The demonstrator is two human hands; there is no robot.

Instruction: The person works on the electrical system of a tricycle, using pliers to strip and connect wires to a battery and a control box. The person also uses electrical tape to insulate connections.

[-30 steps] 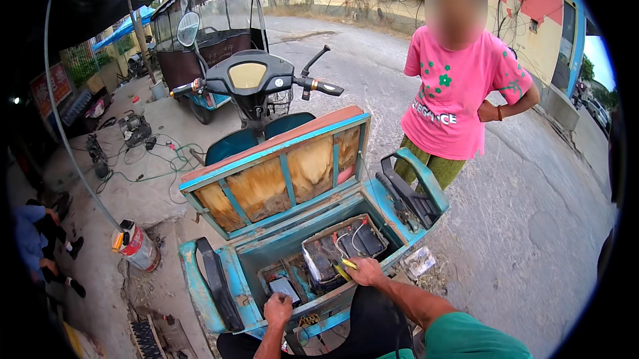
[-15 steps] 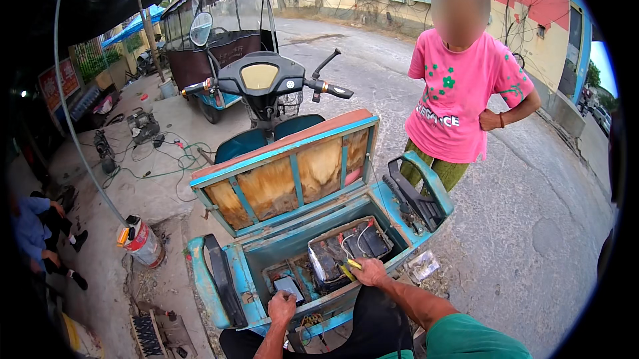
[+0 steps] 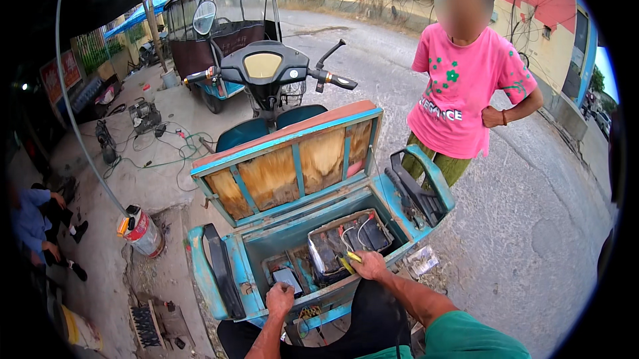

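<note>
My right hand (image 3: 370, 266) is closed around yellow-handled pliers (image 3: 355, 257) at the near edge of a black battery pack (image 3: 326, 256). Red and white wires run over the pack's top. It sits inside the open blue metal seat box (image 3: 263, 242) of a three-wheeler. My left hand (image 3: 280, 298) is at the box's near rim, its fingers bent together beside a grey rectangular unit (image 3: 287, 280). Whatever those fingers hold, if anything, is too small to make out. The hinged lid (image 3: 299, 163) stands raised behind the box.
Black armrests (image 3: 419, 186) flank the box; handlebars (image 3: 266, 69) rise beyond it. A person in a pink shirt (image 3: 466, 86) stands at the right. At the left are a red-and-white bucket (image 3: 143, 236), a seated person's sleeve (image 3: 33, 209) and a green hose (image 3: 180, 159).
Both hands have shifted slightly upward in the picture, the right with the pliers still in its grip. The view has tilted a little. Lid and battery pack keep their places.
</note>
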